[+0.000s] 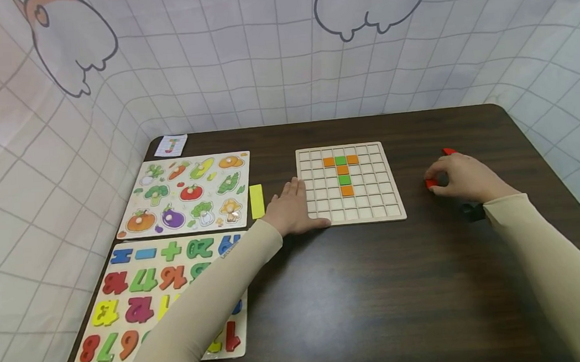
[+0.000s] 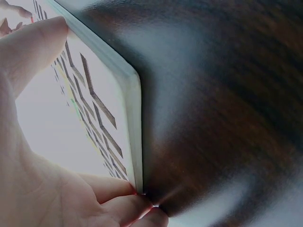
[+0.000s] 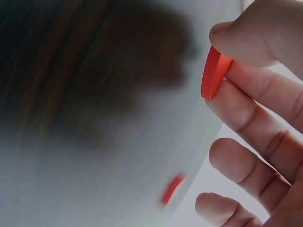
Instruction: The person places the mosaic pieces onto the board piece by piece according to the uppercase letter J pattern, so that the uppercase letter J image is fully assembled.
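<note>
A pale wooden grid board (image 1: 373, 199) lies at mid-table, with orange and green squares (image 1: 342, 169) set in a T shape in its cells. My left hand (image 1: 292, 209) rests at its near left corner. Its fingers lie straight along the left side and the thumb touches the near edge; the left wrist view shows the board's rim (image 2: 134, 127) between thumb and fingers. Off to the right, my right hand (image 1: 461, 179) pinches a small flat red piece (image 3: 215, 73) between thumb and fingertips. Beyond that hand, a second red piece (image 1: 449, 151) lies on the table.
Left of the grid board is a yellow strip (image 1: 257, 202). Farther left lie a vegetable puzzle board (image 1: 164, 210) and a number puzzle board (image 1: 167, 334), partly under my left forearm. A small card (image 1: 171, 145) sits at the far left corner of the dark table (image 1: 367, 298).
</note>
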Motion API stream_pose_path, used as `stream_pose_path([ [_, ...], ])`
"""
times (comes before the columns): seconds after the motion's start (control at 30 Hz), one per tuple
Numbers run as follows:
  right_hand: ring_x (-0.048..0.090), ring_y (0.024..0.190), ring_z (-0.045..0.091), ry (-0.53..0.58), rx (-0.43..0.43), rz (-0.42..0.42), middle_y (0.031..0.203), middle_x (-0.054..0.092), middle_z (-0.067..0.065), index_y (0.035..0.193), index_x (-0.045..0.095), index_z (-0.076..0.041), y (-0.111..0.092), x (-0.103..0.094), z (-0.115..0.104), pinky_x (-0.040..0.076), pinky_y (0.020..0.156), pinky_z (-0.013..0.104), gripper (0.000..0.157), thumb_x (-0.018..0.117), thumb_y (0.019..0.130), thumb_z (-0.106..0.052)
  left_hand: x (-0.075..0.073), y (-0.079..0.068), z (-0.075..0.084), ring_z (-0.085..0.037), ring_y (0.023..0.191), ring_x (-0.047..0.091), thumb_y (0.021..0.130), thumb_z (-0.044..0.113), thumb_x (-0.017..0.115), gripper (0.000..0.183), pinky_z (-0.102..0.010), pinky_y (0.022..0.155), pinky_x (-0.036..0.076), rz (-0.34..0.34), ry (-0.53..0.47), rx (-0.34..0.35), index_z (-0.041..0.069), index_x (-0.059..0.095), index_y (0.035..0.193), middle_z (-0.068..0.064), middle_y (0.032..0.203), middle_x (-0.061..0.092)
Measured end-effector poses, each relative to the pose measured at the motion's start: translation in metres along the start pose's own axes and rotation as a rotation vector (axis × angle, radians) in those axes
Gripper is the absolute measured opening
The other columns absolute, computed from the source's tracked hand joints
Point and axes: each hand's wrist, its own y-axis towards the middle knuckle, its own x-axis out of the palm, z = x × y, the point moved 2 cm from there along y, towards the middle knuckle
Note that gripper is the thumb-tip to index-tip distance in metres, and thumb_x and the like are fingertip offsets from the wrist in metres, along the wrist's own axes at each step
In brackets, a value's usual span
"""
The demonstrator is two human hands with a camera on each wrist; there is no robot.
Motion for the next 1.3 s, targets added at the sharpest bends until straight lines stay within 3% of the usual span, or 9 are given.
stream_pose_path([
  [0.33, 0.063, 0.100, 0.030, 0.002, -0.188, 0.034, 0.110, 0.077, 0.007, 0.107, 0.080, -0.012, 0.020, 0.010, -0.071, 0.052, 0.089, 0.054, 0.022, 0.084, 0.086, -0.019, 0.001, 0.000, -0.001, -0.034, 0.163, 0.017, 0.089, 0.077, 0.060, 0.120, -0.054, 0.128, 0.028, 0.004, -0.009, -0.001, 0.001, 0.008, 0.166, -0.018, 0.176, 0.009],
  [0.77, 0.064, 0.096, 0.026, 0.014, -0.357, 0.109, 0.098, 0.077, 0.001, 0.099, 0.082, -0.015, 0.050, 0.027, -0.132, 0.051, 0.090, 0.048, 0.015, 0.084, 0.085, -0.021, -0.001, 0.000, 0.000, -0.034, 0.163, 0.017, 0.089, 0.076, 0.060, 0.120, -0.054, 0.129, 0.027, -0.010, -0.016, -0.015, 0.001, 0.009, 0.166, -0.017, 0.176, 0.008],
  [0.97, 0.060, 0.089, 0.024, -0.028, -0.395, 0.143, 0.097, 0.077, -0.001, 0.099, 0.083, -0.016, 0.057, 0.036, -0.145, 0.049, 0.081, 0.044, 0.016, 0.085, 0.084, -0.024, 0.000, 0.002, 0.000, -0.033, 0.163, 0.017, 0.089, 0.077, 0.059, 0.120, -0.054, 0.129, 0.028, -0.008, -0.013, -0.015, 0.001, 0.009, 0.167, -0.017, 0.176, 0.009],
  [1.3, 0.060, 0.092, 0.024, -0.032, -0.406, 0.162, 0.099, 0.076, -0.001, 0.101, 0.084, -0.017, 0.060, 0.041, -0.147, 0.050, 0.083, 0.045, 0.019, 0.086, 0.085, -0.026, 0.000, 0.003, 0.000, -0.034, 0.163, 0.018, 0.089, 0.077, 0.060, 0.120, -0.054, 0.128, 0.029, -0.009, -0.008, -0.014, 0.001, 0.010, 0.166, -0.017, 0.176, 0.010],
])
